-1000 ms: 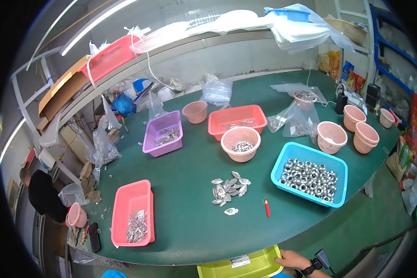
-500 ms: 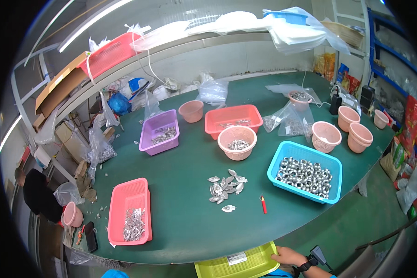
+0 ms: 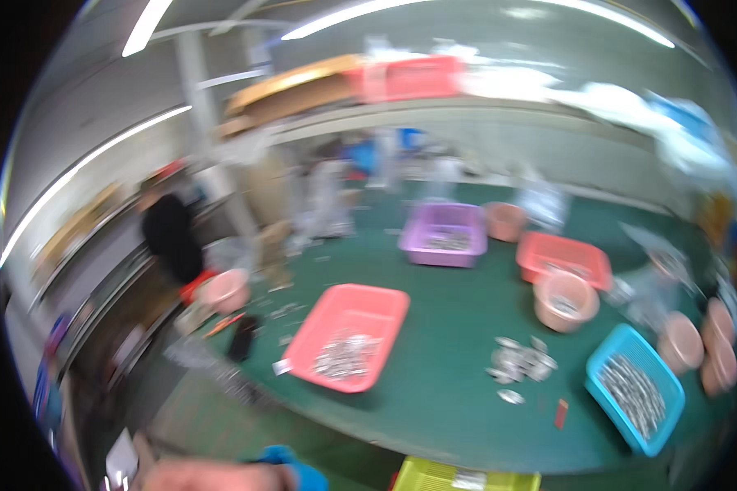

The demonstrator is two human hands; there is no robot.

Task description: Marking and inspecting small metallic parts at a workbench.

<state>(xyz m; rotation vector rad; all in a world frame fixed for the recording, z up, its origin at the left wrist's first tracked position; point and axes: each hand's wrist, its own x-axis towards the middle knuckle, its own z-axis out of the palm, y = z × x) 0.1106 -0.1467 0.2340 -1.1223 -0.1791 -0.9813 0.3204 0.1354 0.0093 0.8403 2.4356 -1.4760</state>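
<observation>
My left hand (image 3: 209, 475) reaches out to the left at the lower edge, below a blue sleeve (image 3: 296, 470). It is smeared by motion and partly cut off, so its fingers cannot be read. My right hand is out of view. A yellow-green basket (image 3: 434, 477) with a white label lies at the table's front edge, cut off by the lower rim. Closest to my left hand on the table is a pink-red basket (image 3: 368, 307) with small silver metal parts (image 3: 345, 357) at its near end. To the right lies a loose pile of leaf-shaped metal pieces (image 3: 517, 360) beside a red pen-like object (image 3: 561, 414).
A blue basket (image 3: 667, 391) of shiny metal parts stands at the right. Farther back are a purple basket (image 3: 409, 245), a red basket (image 3: 540, 242) and several pink tubs (image 3: 567, 317). A dark phone-like object (image 3: 242, 337) lies at the left edge; a person in black (image 3: 172, 237) is beyond.
The view has swung left, so the table's things appear farther right. My right hand, earlier on the yellow-green basket, has left the view. My left hand has come in at the lower left.
</observation>
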